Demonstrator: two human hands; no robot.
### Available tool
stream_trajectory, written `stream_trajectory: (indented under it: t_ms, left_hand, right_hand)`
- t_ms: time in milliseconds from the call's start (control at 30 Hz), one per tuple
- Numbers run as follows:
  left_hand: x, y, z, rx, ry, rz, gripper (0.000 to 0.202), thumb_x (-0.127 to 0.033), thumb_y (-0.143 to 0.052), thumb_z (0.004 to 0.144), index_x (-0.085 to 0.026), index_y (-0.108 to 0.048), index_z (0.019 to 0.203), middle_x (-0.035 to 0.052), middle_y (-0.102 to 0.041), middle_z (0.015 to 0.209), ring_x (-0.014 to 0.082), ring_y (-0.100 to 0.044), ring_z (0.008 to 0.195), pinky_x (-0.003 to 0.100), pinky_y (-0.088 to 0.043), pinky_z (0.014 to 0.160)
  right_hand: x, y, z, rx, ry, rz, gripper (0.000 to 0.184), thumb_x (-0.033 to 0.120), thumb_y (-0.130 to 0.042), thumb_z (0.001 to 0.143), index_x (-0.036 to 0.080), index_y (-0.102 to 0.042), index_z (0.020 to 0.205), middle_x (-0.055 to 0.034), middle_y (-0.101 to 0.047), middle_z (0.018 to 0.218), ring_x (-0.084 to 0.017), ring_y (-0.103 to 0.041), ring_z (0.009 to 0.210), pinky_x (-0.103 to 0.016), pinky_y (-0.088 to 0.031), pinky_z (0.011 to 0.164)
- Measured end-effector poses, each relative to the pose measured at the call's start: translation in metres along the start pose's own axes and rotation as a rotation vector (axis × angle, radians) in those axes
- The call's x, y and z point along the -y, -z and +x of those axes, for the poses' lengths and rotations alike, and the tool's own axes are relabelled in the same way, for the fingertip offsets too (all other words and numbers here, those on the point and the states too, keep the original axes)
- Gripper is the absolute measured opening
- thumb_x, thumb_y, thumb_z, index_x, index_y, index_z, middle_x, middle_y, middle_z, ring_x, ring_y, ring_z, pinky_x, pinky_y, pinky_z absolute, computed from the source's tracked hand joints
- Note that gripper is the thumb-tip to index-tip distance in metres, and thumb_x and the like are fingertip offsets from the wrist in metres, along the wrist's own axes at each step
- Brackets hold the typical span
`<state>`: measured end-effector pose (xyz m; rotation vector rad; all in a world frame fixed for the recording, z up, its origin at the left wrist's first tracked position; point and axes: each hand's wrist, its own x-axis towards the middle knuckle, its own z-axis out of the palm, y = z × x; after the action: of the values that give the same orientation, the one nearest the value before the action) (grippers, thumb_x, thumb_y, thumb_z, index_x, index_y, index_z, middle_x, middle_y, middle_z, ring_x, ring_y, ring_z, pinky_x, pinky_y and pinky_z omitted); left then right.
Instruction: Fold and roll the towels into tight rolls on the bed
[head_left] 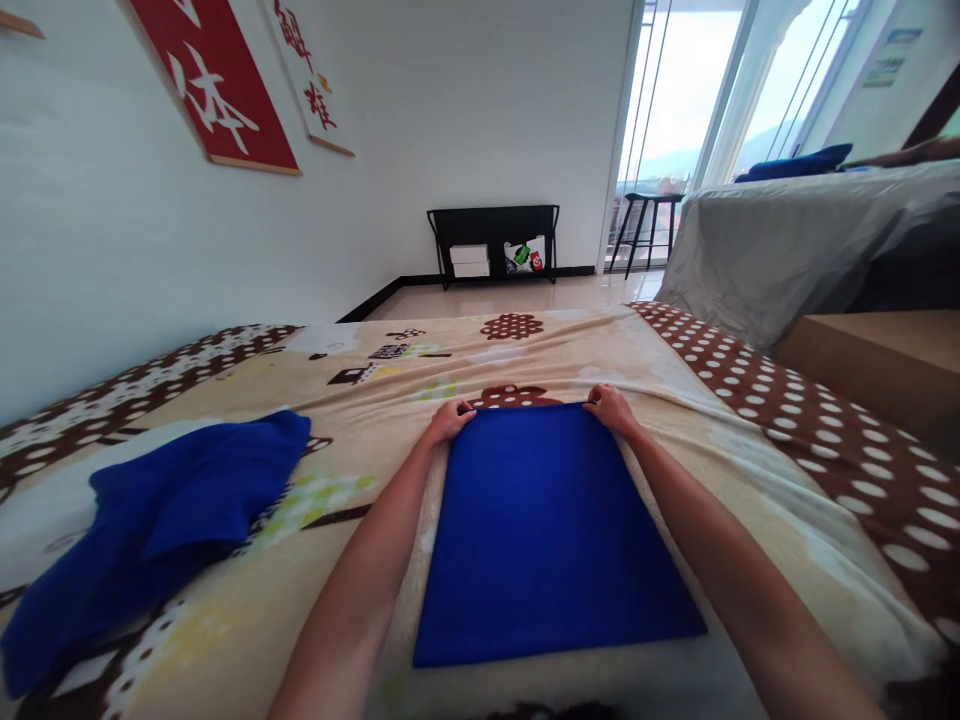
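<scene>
A blue cloth [551, 530] lies flat in a neat rectangle on the patterned blanket [420, 365] before me. My left hand [451, 420] pinches its far left corner, fingers closed on the edge. At the far right corner, my right hand [609, 408] grips the cloth in the same way. The far edge runs straight between both hands, and the near edge rests on the blanket. To the left, apart from my hands, a second blue cloth [187, 510] lies loosely crumpled.
A cardboard box [885, 350] stands at the right, by a table under a grey cover [757, 240] with folded blue cloth [799, 162] on top. Part of another person's arm [911, 152] shows there. A black rack [495, 225] and a stool [651, 225] stand beyond.
</scene>
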<state>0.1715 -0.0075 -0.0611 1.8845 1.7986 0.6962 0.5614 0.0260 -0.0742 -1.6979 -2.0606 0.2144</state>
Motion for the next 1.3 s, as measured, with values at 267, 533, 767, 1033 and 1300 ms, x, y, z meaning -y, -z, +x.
stream_trajectory:
  t_ms: [267, 533, 767, 1033, 1300]
  left_hand:
    - [0.0, 0.002, 0.0, -0.036, 0.068, -0.085, 0.031, -0.038, -0.061, 0.093, -0.014, -0.062, 0.113, 0.0065, -0.065, 0.108, 0.018, -0.065, 0.091, 0.037, -0.057, 0.079]
    - [-0.012, -0.001, -0.01, -0.194, 0.072, 0.159, 0.029, -0.043, -0.065, 0.088, -0.014, -0.065, 0.092, 0.0056, -0.067, 0.091, 0.0207, -0.063, 0.088, 0.039, -0.049, 0.085]
    - [-0.057, -0.017, -0.036, -0.238, -0.117, 0.358, 0.043, -0.037, -0.042, 0.097, -0.016, -0.053, 0.134, 0.0195, -0.052, 0.141, 0.0331, -0.039, 0.137, 0.049, -0.026, 0.112]
    - [-0.063, -0.049, -0.067, 0.036, -0.26, 0.437, 0.055, -0.051, -0.033, 0.099, -0.031, -0.036, 0.15, 0.0019, -0.03, 0.161, 0.0212, -0.023, 0.15, 0.042, -0.015, 0.121]
    - [-0.077, -0.026, -0.093, -0.061, -0.139, 0.527, 0.06, -0.046, -0.036, 0.099, -0.019, -0.032, 0.153, 0.0159, -0.027, 0.16, 0.0322, -0.023, 0.149, 0.062, -0.006, 0.119]
  right_hand:
    - [-0.003, 0.004, 0.004, 0.007, -0.046, 0.02, 0.029, 0.037, -0.058, 0.095, 0.014, -0.062, 0.112, -0.0062, -0.064, 0.107, -0.016, -0.063, 0.092, -0.036, -0.055, 0.082]
    - [0.005, 0.008, -0.013, -0.012, -0.057, -0.058, 0.025, 0.036, -0.055, 0.097, 0.015, -0.062, 0.109, -0.0061, -0.065, 0.103, -0.017, -0.062, 0.093, -0.037, -0.051, 0.086]
    - [0.058, 0.018, -0.031, -0.057, 0.067, -0.138, 0.039, 0.027, -0.04, 0.099, 0.012, -0.055, 0.132, -0.023, -0.051, 0.138, -0.033, -0.041, 0.132, -0.049, -0.028, 0.11]
    - [0.075, -0.011, -0.069, 0.189, 0.247, -0.119, 0.066, 0.064, -0.027, 0.098, 0.028, -0.034, 0.153, -0.0028, -0.028, 0.16, -0.02, -0.023, 0.149, -0.041, -0.016, 0.121]
    - [0.062, 0.03, -0.086, 0.092, 0.08, -0.154, 0.07, 0.056, -0.029, 0.1, 0.011, -0.03, 0.154, -0.0189, -0.019, 0.16, -0.032, -0.01, 0.151, -0.06, -0.004, 0.119]
